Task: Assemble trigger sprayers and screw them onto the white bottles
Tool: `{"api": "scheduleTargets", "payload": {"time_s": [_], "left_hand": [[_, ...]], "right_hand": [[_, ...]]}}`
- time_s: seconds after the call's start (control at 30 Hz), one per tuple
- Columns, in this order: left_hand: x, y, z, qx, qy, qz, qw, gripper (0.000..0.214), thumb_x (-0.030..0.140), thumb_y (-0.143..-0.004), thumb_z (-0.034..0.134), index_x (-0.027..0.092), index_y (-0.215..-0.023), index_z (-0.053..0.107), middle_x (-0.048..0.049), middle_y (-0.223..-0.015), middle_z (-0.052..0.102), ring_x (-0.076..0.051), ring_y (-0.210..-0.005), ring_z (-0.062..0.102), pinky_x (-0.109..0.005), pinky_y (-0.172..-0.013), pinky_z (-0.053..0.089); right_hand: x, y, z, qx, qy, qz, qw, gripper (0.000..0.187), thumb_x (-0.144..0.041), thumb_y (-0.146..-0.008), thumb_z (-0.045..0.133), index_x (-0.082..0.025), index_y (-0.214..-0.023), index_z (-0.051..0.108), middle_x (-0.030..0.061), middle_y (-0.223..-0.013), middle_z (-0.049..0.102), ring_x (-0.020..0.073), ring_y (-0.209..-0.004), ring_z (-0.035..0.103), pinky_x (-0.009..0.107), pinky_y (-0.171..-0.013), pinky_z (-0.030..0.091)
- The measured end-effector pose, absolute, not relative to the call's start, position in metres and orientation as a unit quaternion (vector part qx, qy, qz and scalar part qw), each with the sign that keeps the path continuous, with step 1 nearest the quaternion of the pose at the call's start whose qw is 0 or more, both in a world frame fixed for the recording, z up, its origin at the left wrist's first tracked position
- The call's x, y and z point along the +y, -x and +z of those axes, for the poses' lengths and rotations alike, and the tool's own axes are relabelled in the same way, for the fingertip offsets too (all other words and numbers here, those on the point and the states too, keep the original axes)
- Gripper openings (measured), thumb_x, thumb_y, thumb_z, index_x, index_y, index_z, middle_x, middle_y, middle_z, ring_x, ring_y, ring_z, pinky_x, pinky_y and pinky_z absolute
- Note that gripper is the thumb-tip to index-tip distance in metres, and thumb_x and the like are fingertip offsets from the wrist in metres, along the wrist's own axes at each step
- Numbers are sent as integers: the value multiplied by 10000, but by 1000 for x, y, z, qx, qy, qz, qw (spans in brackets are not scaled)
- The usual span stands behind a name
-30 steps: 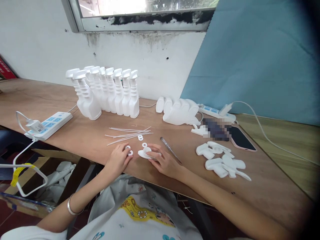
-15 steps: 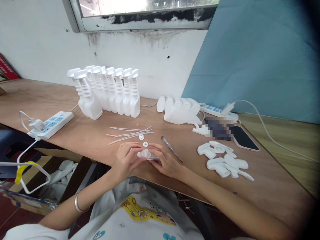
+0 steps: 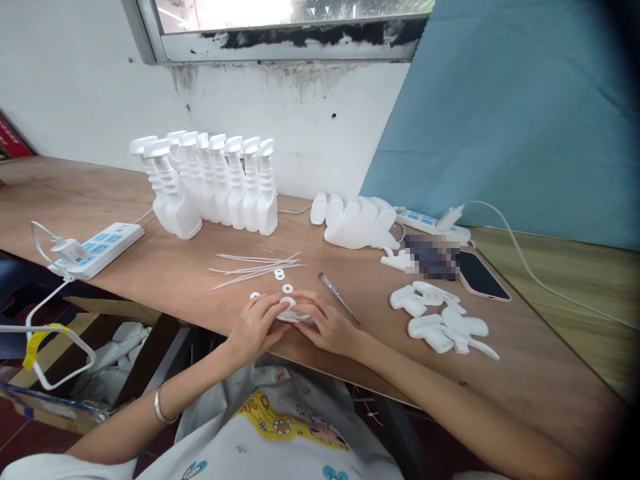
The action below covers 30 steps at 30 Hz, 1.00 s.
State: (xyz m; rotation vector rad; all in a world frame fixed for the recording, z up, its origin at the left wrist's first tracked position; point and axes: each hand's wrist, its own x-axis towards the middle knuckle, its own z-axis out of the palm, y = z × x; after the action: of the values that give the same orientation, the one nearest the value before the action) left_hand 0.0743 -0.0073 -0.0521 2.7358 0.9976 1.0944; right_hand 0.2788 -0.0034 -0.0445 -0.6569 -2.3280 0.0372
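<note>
Close to the table's front edge, my left hand [image 3: 260,325] and my right hand [image 3: 327,325] close their fingers around a white plastic spray head [image 3: 295,315]. The fingers cover much of it, and its round end faces up. Just beyond my fingertips lies a flat white washer [image 3: 287,289], with a small overlapping group of washers [image 3: 279,275] behind it. Another washer [image 3: 255,295] shows partly beside my left knuckles. Thin white dip tubes [image 3: 255,267] lie behind these. A slim metal tool [image 3: 339,297] rests to the right of my right hand.
White spray bottles [image 3: 235,193] stand in rows at the back left; more bottles [image 3: 360,223] lie on their sides. Several loose spray heads [image 3: 440,323] and a phone [image 3: 483,275] are at right. At left are a power strip [image 3: 107,250] and a carton [image 3: 145,360] of white parts below.
My hands have turned the spray head so its round end points up, and the fingers have drawn closer around it. A washer beside my left knuckles has come into sight. The view has shifted slightly.
</note>
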Motion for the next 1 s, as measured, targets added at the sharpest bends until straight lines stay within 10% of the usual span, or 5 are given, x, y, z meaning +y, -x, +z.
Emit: {"api": "scheduleTargets", "payload": {"time_s": [1.0], "left_hand": [[-1,-76,-37,315,-904,288,11,105,259,-840,463,166,-842,510,-42,-775,569,-162,-697,508,-273,-634,414]], "right_hand": [[4,-273,-47,-904,276,25,325,143,-234,-831,509,-195,-966,534,54,-935,621,152,-856,601,268,-738,495]]}}
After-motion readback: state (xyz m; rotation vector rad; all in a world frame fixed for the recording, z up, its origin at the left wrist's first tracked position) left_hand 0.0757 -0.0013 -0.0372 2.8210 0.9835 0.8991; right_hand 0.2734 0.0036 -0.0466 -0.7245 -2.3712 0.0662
